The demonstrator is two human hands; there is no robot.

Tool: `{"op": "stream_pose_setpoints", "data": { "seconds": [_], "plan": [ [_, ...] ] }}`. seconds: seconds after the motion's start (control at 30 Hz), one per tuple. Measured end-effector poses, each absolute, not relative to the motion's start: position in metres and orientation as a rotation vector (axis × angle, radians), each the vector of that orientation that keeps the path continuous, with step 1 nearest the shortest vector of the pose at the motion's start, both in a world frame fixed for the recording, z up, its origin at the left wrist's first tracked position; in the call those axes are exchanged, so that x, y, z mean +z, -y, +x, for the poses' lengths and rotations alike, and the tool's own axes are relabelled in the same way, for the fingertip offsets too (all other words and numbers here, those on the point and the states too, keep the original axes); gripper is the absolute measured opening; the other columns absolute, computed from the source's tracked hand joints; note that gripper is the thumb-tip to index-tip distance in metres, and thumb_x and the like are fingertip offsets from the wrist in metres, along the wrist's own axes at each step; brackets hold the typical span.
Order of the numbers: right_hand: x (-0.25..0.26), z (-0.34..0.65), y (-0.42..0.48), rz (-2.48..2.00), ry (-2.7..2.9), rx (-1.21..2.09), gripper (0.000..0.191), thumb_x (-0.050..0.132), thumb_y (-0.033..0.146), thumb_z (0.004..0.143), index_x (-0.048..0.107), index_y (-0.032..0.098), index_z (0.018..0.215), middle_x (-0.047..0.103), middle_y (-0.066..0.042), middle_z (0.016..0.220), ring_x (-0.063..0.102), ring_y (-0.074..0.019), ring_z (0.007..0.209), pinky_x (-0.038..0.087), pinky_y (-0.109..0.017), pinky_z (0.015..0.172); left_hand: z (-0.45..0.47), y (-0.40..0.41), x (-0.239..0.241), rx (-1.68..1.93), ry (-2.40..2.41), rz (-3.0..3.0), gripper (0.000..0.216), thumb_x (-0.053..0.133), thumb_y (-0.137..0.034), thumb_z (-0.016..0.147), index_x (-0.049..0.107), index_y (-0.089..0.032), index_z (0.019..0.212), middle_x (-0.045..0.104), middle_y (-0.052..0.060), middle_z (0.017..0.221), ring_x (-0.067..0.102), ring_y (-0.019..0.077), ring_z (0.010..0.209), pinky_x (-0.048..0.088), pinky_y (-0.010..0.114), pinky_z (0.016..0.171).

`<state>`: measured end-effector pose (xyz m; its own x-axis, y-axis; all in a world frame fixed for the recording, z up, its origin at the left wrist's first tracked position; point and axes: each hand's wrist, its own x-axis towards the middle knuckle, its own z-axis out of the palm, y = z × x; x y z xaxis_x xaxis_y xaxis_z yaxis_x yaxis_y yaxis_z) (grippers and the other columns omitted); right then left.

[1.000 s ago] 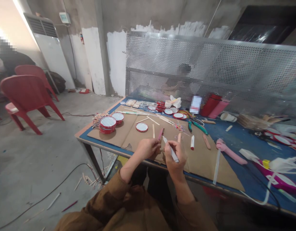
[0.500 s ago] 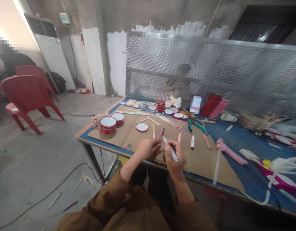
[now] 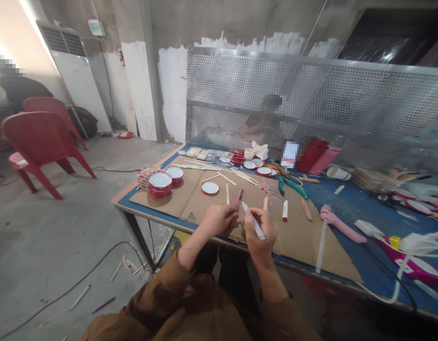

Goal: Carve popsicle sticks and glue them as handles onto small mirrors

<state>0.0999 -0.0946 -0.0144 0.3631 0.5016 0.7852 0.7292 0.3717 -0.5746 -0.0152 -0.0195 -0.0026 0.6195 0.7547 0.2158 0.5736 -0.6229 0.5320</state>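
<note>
My left hand (image 3: 218,219) is closed on a pinkish-purple flat stick (image 3: 238,197), which points up and away from my fingers. In my right hand (image 3: 260,232) a white marker pen (image 3: 254,220) is gripped like a writing tool, its tip close to the stick; whether they touch I cannot tell. A second white marker with a red end (image 3: 285,210) lies on the cardboard sheet (image 3: 190,194) to the right. Beyond my hands rest a round red-rimmed white disc (image 3: 209,188) and a plain wooden stick (image 3: 227,193).
Stacked red-rimmed discs (image 3: 159,183) stand at the left. Green-handled pliers (image 3: 293,188), a pink hot-glue gun (image 3: 342,224) with a glue stick, and a magenta tool (image 3: 411,265) with cables lie to the right. A perforated metal panel (image 3: 233,80) closes off the back.
</note>
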Motion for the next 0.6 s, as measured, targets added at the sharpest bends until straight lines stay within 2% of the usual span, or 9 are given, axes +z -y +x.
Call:
{"op": "stream_pose_setpoints", "data": {
  "seconds": [0.33,0.6],
  "plan": [
    [-0.0139,0.1009,0.0945,-1.281,1.308,-0.244,0.007,0.054,0.022,0.082,0.057,0.018,0.087,0.061,0.001,0.070,0.059,-0.0113,0.061,0.049,-0.025,0.065,-0.0153,0.0195,-0.0046,0.604,-1.035,2.446,0.023,0.046,-0.033,0.087,0.064,-0.021,0.079,0.067,0.001,0.075,0.057,0.0135,0.067,0.030,0.020,0.056],
    [-0.0129,0.0999,0.0951,-1.293,1.333,-0.263,0.007,0.054,0.023,0.083,0.058,0.018,0.087,0.061,0.000,0.073,0.059,-0.0118,0.063,0.049,-0.024,0.063,-0.0159,0.0204,-0.0009,0.594,-1.042,2.437,0.023,0.046,-0.033,0.086,0.064,-0.021,0.079,0.068,0.001,0.075,0.058,0.0136,0.068,0.031,0.020,0.057]
  ]
}}
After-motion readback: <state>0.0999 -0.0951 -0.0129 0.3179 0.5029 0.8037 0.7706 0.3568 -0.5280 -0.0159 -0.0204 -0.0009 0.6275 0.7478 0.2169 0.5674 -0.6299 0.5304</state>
